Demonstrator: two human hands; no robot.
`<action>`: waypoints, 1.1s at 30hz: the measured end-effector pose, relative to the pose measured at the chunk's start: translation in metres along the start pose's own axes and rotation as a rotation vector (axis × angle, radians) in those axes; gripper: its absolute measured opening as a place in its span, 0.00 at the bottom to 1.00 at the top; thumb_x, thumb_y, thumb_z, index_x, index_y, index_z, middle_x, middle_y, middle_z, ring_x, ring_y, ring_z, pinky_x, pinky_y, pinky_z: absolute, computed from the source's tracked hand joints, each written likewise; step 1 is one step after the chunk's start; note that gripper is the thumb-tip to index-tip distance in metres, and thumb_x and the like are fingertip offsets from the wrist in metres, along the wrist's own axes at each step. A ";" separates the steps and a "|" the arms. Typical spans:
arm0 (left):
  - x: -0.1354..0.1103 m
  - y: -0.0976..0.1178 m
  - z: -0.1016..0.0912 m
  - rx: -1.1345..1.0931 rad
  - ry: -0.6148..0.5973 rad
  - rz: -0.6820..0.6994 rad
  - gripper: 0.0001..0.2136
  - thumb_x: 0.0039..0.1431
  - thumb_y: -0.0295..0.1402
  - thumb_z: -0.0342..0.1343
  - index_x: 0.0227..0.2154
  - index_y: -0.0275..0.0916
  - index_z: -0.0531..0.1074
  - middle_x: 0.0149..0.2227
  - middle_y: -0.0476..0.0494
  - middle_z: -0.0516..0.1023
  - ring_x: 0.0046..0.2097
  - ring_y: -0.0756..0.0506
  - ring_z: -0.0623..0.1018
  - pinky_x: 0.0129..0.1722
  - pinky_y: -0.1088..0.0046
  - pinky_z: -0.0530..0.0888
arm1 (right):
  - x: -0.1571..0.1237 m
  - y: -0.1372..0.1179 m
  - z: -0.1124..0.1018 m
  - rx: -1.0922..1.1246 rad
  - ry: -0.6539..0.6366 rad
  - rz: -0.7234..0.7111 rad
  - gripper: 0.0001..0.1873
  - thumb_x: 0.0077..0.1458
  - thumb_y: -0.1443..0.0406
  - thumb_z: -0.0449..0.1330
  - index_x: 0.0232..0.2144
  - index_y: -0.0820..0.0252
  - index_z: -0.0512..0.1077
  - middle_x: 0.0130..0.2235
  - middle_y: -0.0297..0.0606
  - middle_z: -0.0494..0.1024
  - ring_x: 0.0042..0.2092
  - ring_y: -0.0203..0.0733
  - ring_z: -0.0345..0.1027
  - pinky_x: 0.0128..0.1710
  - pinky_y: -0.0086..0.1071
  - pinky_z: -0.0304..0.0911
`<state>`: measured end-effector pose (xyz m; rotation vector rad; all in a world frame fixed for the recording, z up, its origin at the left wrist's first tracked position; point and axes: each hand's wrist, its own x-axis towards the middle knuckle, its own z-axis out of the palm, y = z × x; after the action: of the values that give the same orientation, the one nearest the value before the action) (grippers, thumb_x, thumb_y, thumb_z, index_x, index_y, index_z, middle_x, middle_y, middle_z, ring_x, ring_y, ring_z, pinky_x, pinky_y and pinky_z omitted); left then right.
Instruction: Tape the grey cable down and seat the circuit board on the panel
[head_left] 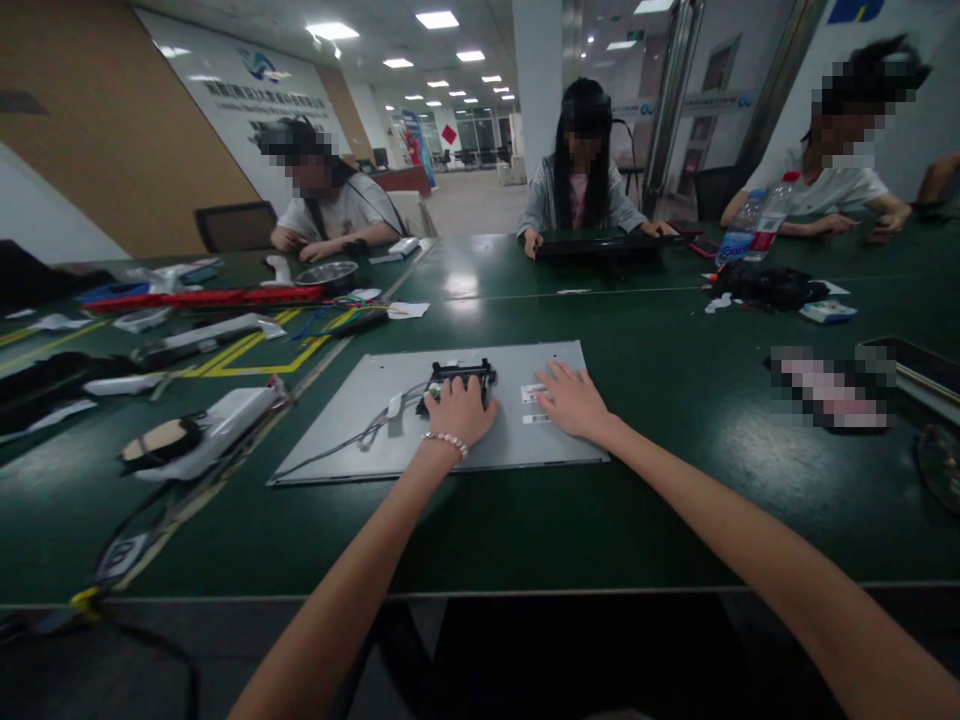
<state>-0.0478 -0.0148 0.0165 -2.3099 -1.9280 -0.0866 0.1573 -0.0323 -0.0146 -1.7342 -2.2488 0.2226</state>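
Note:
A flat grey panel [502, 440], like the back of a display screen, lies on the green table in front of me. On its upper middle sits a black plastic bracket [486, 372] with a grey cable [360, 437] running off to the left. My left hand [460, 412], with a beaded bracelet at the wrist, has its fingers curled over the bracket and hides much of it. Flat on the panel's right part rests my right hand [574, 400], fingers spread and holding nothing. White labels [535, 419] show beside its fingertips.
Left of the panel lie a white wrapped item [232, 425], cables and a long red strip [202, 299]. To the right are a phone [829, 390], a black bundle [772, 287] and bottles [771, 218]. Three people sit across the table; one holds a black panel [607, 247].

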 end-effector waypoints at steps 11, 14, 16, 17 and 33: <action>0.062 -0.042 0.011 -0.001 -0.033 -0.070 0.18 0.64 0.38 0.43 0.51 0.35 0.68 0.54 0.28 0.72 0.57 0.32 0.70 0.54 0.47 0.64 | -0.001 0.000 -0.003 0.034 -0.016 -0.012 0.31 0.69 0.54 0.41 0.67 0.62 0.56 0.70 0.50 0.51 0.71 0.52 0.39 0.67 0.53 0.39; 0.068 -0.049 0.013 0.001 -0.013 -0.087 0.19 0.64 0.38 0.43 0.52 0.35 0.68 0.54 0.28 0.72 0.57 0.32 0.70 0.55 0.48 0.64 | -0.002 -0.001 -0.006 0.047 -0.025 -0.017 0.31 0.69 0.53 0.40 0.67 0.62 0.55 0.70 0.50 0.50 0.71 0.52 0.39 0.67 0.53 0.40; 0.067 -0.051 0.015 0.004 0.005 -0.083 0.20 0.64 0.39 0.43 0.53 0.35 0.68 0.54 0.28 0.72 0.57 0.33 0.70 0.55 0.49 0.64 | -0.002 -0.001 -0.006 0.048 -0.028 -0.018 0.31 0.69 0.53 0.40 0.67 0.62 0.55 0.70 0.50 0.50 0.71 0.52 0.39 0.67 0.53 0.40; 0.065 -0.051 0.015 0.005 0.009 -0.078 0.19 0.64 0.39 0.44 0.53 0.36 0.68 0.54 0.29 0.72 0.57 0.33 0.71 0.55 0.50 0.64 | -0.003 -0.001 -0.006 0.048 -0.024 -0.019 0.31 0.69 0.53 0.40 0.67 0.62 0.55 0.70 0.50 0.50 0.71 0.52 0.39 0.67 0.53 0.39; 0.121 -0.087 0.011 0.020 -0.060 -0.081 0.21 0.68 0.36 0.36 0.50 0.36 0.72 0.54 0.32 0.75 0.57 0.36 0.73 0.56 0.55 0.67 | 0.002 0.002 0.001 0.024 0.001 0.001 0.30 0.68 0.54 0.41 0.66 0.60 0.57 0.70 0.49 0.51 0.71 0.52 0.40 0.67 0.50 0.38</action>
<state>-0.1117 0.1196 0.0270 -2.2461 -2.0415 -0.0057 0.1579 -0.0295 -0.0155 -1.7231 -2.2353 0.2477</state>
